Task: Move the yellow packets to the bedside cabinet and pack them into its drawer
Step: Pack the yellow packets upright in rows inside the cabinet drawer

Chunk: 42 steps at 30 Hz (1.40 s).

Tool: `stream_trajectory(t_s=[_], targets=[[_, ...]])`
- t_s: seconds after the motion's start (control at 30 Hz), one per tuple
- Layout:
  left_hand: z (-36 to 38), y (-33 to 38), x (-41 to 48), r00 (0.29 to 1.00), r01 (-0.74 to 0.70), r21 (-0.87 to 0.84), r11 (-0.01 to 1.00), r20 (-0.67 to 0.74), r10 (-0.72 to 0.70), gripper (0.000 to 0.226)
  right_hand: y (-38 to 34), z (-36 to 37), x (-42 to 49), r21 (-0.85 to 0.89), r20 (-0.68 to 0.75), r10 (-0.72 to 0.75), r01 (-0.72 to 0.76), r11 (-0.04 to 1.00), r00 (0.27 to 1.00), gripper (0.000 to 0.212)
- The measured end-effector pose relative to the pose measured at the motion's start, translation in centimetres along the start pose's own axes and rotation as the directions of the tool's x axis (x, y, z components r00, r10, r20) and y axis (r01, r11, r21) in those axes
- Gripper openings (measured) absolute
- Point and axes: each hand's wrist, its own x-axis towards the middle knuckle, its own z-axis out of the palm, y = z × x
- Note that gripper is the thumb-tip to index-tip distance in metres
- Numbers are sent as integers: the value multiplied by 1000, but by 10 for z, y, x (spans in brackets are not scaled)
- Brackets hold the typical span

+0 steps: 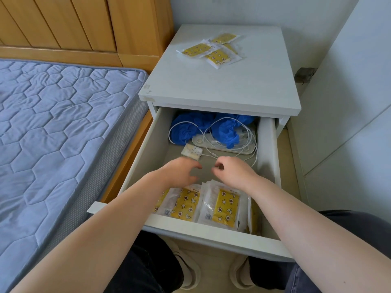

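Left hand [182, 172] relaxed, right hand [235, 173] curled, both empty, close together.

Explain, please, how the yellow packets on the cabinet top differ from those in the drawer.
The loose packets on the cabinet top are few and scattered, overlapping at odd angles; the packed packets in the drawer are many, in tidy side-by-side stacks. The former lie towards the top's back; the latter sit against the drawer's front wall. Both show a yellow print in clear wrappers.
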Motion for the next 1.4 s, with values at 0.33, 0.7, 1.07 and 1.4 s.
stream_trajectory(t_s=[0.33, 0.7, 1.07, 1.4], targets=[[-81, 36, 4, 897, -77, -151, 985, -441, 3, 31, -8, -95, 1, -4, -360, -99, 105, 994, 928, 19], [-127, 34, 64, 782, -71, -232, 970, -617, -90, 36, -4, -156, 44, -124, -425, -185, 146, 981, 886, 31], [-160, 2, 122, 857, 203, -47, 978, -475, -200, 58, -7, -181, 115, -172, -309, -141, 91, 981, 941, 49], [-180, -19, 159, 809, 193, 60, 979, -575, -124, 66, -7, -167, 179, -250, -376, -108, 11, 968, 920, 60]])
